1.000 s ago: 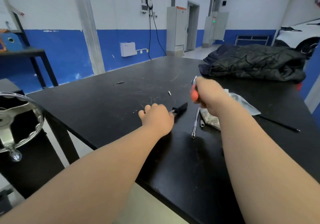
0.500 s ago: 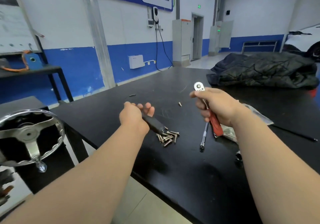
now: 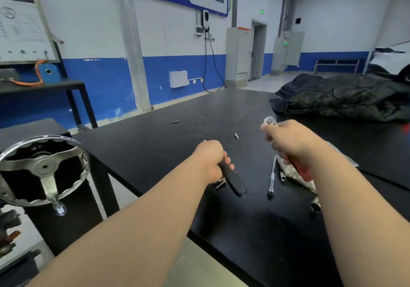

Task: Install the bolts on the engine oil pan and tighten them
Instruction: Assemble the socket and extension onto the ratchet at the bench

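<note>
At the far left, a chrome handwheel (image 3: 44, 167) is standing on a dark stand just beside the near-left corner of the black workbench (image 3: 177, 113). A small dark bit (image 3: 175, 122) is lying alone on the benchtop toward the far left edge.

The left hand (image 3: 210, 160) is hovering above the near-left part of the bench. Its fingers are clenching around a black-handled tool (image 3: 233, 180), and the handle end is pointing down and to the right. The working end of this tool is hidden behind the hand.

The bolts (image 3: 220, 183) are lying in a small cluster on the benchtop, directly under the left hand and mostly covered by it. One loose bolt (image 3: 236, 135) is lying apart from them, farther away, between the two hands.

The right hand (image 3: 290, 144) is grasping a ratchet wrench (image 3: 269, 123) with the fingers wrapping its shaft. The round chrome head is projecting above the thumb, and the red grip is showing below the palm.

A chrome extension bar (image 3: 272, 179) is lying on the bench below the right hand. A small socket (image 3: 282, 177) is lying just beside it, next to a clear plastic bag (image 3: 295, 177). Another socket (image 3: 315, 206) is sitting nearer, partly hidden by the right forearm.

At the far right, a dark quilted jacket (image 3: 346, 100) is lying in a heap on the bench.
</note>
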The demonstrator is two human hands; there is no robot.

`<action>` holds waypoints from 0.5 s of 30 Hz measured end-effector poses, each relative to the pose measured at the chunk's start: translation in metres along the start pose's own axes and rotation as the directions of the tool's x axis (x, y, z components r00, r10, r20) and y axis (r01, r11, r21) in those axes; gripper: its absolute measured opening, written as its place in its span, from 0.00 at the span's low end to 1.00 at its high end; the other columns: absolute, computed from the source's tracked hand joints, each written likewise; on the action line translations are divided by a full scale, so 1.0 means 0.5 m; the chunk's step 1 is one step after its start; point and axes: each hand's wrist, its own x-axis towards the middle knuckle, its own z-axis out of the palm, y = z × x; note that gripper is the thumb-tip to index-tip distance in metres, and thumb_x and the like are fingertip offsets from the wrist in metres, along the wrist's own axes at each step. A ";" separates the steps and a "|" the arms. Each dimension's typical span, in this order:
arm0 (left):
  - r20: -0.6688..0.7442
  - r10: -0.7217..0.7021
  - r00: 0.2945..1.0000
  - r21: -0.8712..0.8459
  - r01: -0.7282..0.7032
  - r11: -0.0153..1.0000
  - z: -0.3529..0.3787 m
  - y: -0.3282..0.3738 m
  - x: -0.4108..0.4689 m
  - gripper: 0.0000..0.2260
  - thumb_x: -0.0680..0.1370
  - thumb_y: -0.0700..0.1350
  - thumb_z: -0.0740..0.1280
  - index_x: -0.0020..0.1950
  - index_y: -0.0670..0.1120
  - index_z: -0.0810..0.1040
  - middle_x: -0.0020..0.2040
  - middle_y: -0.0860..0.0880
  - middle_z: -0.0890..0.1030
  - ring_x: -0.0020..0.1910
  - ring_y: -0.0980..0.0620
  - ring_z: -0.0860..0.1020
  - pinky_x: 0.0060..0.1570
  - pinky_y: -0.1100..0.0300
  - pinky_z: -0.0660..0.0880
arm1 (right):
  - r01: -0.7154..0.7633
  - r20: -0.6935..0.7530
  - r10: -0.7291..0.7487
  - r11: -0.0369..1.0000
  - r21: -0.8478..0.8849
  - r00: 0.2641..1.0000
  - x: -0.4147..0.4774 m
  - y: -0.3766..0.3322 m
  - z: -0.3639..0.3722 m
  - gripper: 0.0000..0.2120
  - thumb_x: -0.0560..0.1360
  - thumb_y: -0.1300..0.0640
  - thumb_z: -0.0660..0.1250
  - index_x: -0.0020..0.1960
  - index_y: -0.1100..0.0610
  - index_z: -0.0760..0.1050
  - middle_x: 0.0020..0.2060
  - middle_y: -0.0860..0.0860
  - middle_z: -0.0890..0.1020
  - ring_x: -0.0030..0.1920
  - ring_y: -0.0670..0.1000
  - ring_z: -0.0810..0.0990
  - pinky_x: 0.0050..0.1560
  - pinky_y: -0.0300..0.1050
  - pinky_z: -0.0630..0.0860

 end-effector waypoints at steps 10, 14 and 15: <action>0.229 0.229 0.946 0.529 -0.318 0.787 0.154 -0.030 0.036 0.21 0.79 0.35 0.55 0.73 0.38 0.61 0.64 0.37 0.73 0.38 0.51 0.72 0.36 0.61 0.71 | -0.216 -0.102 0.208 0.657 -0.722 0.973 0.026 0.086 0.032 0.12 0.72 0.49 0.67 0.37 0.55 0.69 0.33 0.52 0.73 0.36 0.55 0.74 0.39 0.43 0.70; 0.424 0.332 0.843 0.668 -0.538 0.515 0.150 -0.082 0.047 0.27 0.79 0.38 0.56 0.78 0.45 0.56 0.69 0.44 0.68 0.58 0.50 0.72 0.54 0.58 0.71 | -0.160 -0.033 0.201 0.652 -0.741 0.979 0.027 0.084 0.039 0.08 0.73 0.58 0.66 0.52 0.58 0.76 0.41 0.53 0.77 0.39 0.53 0.73 0.41 0.45 0.71; 0.432 0.385 0.816 0.710 -0.571 0.412 0.141 -0.097 0.051 0.25 0.79 0.39 0.57 0.77 0.46 0.59 0.71 0.44 0.66 0.63 0.48 0.70 0.60 0.57 0.68 | -0.139 -0.025 0.180 0.659 -0.739 0.983 0.028 0.081 0.042 0.09 0.74 0.59 0.65 0.53 0.58 0.75 0.42 0.53 0.77 0.41 0.54 0.72 0.42 0.45 0.71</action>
